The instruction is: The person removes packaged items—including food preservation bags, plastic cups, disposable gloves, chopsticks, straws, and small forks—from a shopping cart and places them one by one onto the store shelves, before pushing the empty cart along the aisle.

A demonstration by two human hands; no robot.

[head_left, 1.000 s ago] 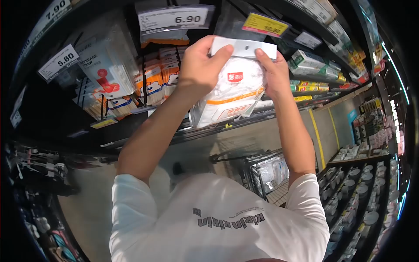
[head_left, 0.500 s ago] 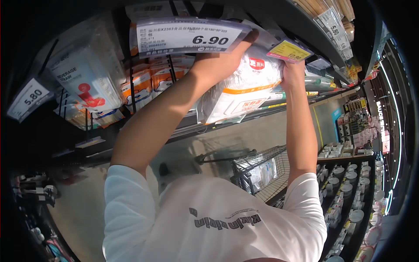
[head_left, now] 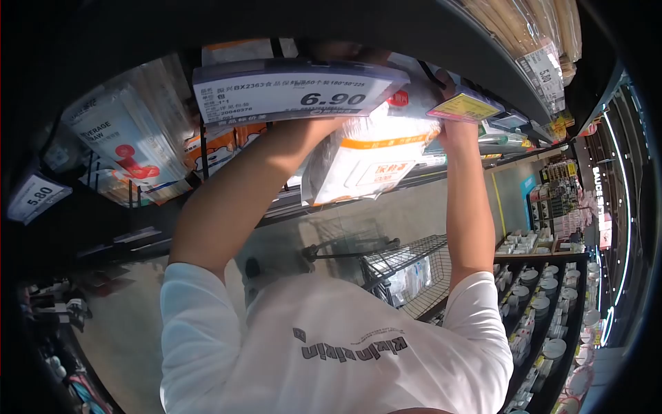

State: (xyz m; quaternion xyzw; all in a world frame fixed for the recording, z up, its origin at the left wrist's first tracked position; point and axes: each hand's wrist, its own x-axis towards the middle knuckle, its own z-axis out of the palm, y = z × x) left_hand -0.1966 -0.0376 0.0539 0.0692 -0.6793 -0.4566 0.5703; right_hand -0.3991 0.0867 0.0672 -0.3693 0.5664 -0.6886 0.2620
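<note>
A thick clear plastic pack (head_left: 376, 162) with a white label, an orange band and red print hangs at the shelf between my arms. What is inside it I cannot make out. My left hand (head_left: 329, 126) reaches up on its left side; its fingers are hidden behind the large 6.90 price tag (head_left: 296, 93). On the pack's right edge, my right hand (head_left: 456, 130) grips it, partly covered by the yellow price tag (head_left: 465, 107). The pack's top is also hidden behind the tags.
Drinking straw packs (head_left: 124, 141) hang to the left on hooks, beside orange packs (head_left: 219, 148). Wooden sticks in bags (head_left: 531, 27) are at upper right. Behind me stands a wire shopping cart (head_left: 407, 265) with plastic-wrapped goods. Shelves of dishes (head_left: 545, 303) line the right.
The price tags sit lower in view. The pack's upper part and my left thumb, visible before, are now behind the large tag. My right hand is now more covered by the yellow tag.
</note>
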